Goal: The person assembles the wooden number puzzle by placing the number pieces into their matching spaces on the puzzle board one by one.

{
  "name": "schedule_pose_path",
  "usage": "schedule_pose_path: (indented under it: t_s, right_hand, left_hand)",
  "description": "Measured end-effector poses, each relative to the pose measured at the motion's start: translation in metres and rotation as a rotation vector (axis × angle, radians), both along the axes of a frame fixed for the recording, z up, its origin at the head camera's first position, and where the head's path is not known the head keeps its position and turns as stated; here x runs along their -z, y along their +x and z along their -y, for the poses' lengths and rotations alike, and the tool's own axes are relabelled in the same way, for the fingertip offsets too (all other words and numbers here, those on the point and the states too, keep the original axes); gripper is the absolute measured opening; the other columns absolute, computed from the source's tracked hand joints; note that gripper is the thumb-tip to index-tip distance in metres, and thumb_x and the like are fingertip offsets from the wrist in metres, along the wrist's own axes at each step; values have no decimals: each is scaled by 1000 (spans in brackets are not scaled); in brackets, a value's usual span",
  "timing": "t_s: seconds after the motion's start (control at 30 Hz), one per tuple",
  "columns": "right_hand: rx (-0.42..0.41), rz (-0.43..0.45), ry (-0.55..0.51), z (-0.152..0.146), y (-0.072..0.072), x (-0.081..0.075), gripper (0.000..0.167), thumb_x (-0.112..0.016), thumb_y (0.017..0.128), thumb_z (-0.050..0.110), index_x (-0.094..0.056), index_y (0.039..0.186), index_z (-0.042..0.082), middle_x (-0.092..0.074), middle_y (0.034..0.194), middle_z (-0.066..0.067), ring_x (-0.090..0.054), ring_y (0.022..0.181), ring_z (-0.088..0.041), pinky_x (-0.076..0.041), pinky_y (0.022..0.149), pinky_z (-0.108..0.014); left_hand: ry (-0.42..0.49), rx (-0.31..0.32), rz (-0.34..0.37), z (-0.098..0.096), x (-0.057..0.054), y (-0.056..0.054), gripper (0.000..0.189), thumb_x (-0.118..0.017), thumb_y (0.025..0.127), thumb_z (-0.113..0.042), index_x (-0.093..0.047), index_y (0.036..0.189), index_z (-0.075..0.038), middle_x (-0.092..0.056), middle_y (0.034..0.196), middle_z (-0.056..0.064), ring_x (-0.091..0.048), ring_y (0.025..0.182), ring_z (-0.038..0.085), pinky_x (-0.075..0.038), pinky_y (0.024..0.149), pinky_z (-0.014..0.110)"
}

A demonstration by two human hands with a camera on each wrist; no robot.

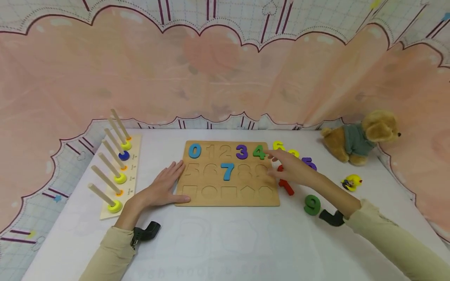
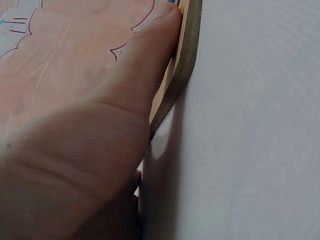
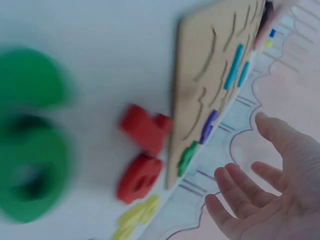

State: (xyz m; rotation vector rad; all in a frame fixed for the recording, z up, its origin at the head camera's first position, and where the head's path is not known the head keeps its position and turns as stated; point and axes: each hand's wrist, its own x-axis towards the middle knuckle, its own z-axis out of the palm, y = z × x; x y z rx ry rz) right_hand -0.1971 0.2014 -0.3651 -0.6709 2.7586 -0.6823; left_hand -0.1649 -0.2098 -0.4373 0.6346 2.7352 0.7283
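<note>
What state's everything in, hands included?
Left hand: against the board's edge
Right hand: open, holding nothing
Number board: flat, partly filled
Blue 0: slotted
Purple 3: slotted
Blue 7: slotted
Green 4: on the board
Red pieces: loose
Yellow pieces: loose
Purple 5: loose
Green 9: loose
Peg rack: rings on pegs
Teddy bear: unheld
Duck: unheld

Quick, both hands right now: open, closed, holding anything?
Left hand: open, fingers and thumb resting on the board at its left edge.
Right hand: open, fingers spread, holding nothing.
</note>
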Motion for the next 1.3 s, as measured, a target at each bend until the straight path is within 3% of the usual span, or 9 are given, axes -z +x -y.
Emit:
schedule_pose_path:
  t_s: [0.2,0.57,0.8,1.3]
  right_hand:
    - [94,-19,-1,-41,33,5,64,-72,87,23,-44,142,4,-58,129,-19,-57,116,-35,-55,90,-51]
    - [121,-16,-27,-81,61,11,66,-72,88,28,-43,142,3,-55,133,-20,-58,115,-36,-55,90,-53]
    - [139,4,9,-88,71,13,68,-74,85,33,-46,141,5,-56,128,-19,-57,115,-37,-57,85,-50]
    - [124,22,98,-97,81,33,82,-80,75,47,-49,138,4,-58,125,-18,-58,111,-32,-55,91,-49]
  left_hand:
    - [0,0,0,0,-1,0,113,-72,79,-56,-10,155,-1,-5,164,17,-1,151,41,-3,121,59]
    - [0,4,2,-2,0,0,112,-72,78,-55,-11,155,-1,-5,164,17,-1,151,41,-3,121,59]
    - [-8,1,0,-1,0,0,112,-73,78,-54,-11,155,0,-5,164,18,-2,151,42,-4,121,59]
    - [2,3,2,-2,-1,-1,112,-73,78,-53,-11,155,1,-5,164,19,-2,151,42,-3,121,59]
